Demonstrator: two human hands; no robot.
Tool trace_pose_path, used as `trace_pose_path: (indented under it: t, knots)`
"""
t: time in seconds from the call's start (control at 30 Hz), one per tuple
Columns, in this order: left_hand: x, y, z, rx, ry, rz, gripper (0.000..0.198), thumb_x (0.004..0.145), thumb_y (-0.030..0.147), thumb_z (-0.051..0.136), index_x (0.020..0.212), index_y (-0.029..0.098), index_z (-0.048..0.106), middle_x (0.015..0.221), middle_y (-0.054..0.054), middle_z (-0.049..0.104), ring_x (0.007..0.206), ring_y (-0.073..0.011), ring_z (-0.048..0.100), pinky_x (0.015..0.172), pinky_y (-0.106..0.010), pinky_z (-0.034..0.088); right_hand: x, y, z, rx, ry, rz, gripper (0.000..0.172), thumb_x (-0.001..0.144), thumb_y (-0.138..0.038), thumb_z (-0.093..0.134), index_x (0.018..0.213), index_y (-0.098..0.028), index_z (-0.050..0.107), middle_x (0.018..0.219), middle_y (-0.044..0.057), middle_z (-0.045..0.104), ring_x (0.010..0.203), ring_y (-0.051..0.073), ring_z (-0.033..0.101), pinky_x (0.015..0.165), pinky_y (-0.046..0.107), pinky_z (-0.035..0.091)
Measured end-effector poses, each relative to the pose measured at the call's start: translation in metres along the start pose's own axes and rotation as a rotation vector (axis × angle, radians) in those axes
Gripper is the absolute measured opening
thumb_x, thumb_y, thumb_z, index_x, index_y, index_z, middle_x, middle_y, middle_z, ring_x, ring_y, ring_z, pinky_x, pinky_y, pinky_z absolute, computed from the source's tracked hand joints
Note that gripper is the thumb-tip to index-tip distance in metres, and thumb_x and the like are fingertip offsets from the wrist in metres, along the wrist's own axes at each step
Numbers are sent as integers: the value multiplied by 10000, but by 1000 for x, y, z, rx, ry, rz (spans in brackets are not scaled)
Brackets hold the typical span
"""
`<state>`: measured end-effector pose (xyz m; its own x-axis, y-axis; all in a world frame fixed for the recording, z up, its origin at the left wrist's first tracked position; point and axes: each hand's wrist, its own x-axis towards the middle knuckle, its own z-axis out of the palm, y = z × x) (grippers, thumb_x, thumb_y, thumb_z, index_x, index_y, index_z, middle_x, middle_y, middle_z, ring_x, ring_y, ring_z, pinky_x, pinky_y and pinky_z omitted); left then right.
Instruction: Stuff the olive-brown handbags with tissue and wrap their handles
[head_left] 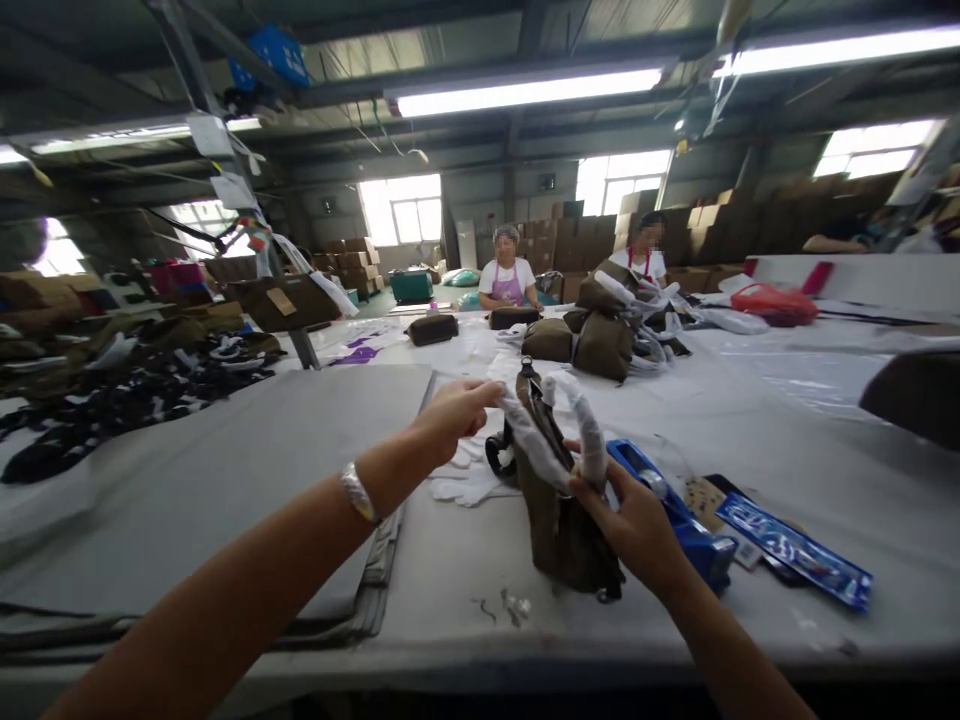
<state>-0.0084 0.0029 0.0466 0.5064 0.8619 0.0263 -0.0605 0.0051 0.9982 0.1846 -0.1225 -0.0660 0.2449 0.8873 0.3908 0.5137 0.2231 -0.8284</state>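
Note:
A dark olive-brown handbag (559, 530) stands on the white table in front of me, its narrow side turned towards me. Its handles are wrapped in white padding. My left hand (463, 412) pinches the upper part of one wrapped handle (531, 432) at the bag's left. Lower down, my right hand (626, 510) has its fingers closed round the wrapped handles near their base, at the bag's right side. A black round piece (498, 455) sticks out on the left of the bag. White gloves (466, 482) lie just behind it.
Right of the bag are a blue tape dispenser (701, 550) and a blue plastic packet (799, 550). Flat grey sheets (300, 480) are stacked at left, beside a metal post (304, 350). More brown bags (604, 345) lie farther back, where two people work across the table.

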Motion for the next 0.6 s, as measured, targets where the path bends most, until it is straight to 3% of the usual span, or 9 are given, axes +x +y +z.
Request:
trace_pose_path:
  t: [0.1,0.17,0.23,0.33,0.4,0.47,0.53,0.6]
  knots:
    - [-21,-8,-15,-124,23,10,274,849,373,648,763,116,694,506,88,306,425,-36,185,375,-144,166,11,13,-10,186,71,92,527,924,-558,581,1298,-189,618,1317,121,654,1218,302,586,1099,488,411]
    - [-47,-20,-16,-220,86,46,271,857,422,642,835,162,715,569,47,446,452,-44,223,395,-135,249,17,20,-13,260,172,125,529,925,-575,579,1288,-194,626,1356,123,634,1261,298,563,1125,494,381]
    - [-75,-40,-14,-390,197,98,213,833,373,670,978,234,743,902,-31,692,496,-50,351,461,-160,392,23,23,-14,258,209,142,519,923,-581,582,1274,-202,638,1344,121,645,1252,294,575,1125,501,379]
    - [-98,-74,-10,-415,90,189,387,754,258,669,1128,339,723,1328,-18,654,748,-140,616,626,-245,539,28,17,-9,263,63,134,479,937,-563,567,1212,-184,674,1240,132,701,1165,288,636,1069,476,444]
    - [-95,-90,-5,-183,43,278,346,795,202,636,1092,346,740,1407,10,606,1036,-211,651,823,-303,562,31,11,-3,312,-68,94,416,957,-518,555,1150,-174,685,1197,131,718,1132,276,656,1036,448,477]
    - [-83,-95,2,197,38,380,264,881,213,595,1073,303,753,1376,-22,630,1208,-253,601,1029,-380,491,32,4,3,331,-163,19,322,967,-457,556,1074,-181,683,1226,119,702,1122,262,655,1009,420,495]
    - [-69,-91,9,558,25,416,304,917,308,608,1192,243,719,1327,-94,660,1248,-308,585,1123,-481,411,33,-2,8,301,-220,-79,237,971,-392,553,1005,-191,673,1272,100,667,1143,249,632,995,392,497]
    - [-59,-82,17,750,-37,372,484,886,407,671,1326,206,642,1286,-135,683,1209,-350,612,1110,-550,414,34,-5,10,242,-223,-168,195,972,-338,539,982,-196,673,1320,90,628,1208,249,588,1019,383,475]
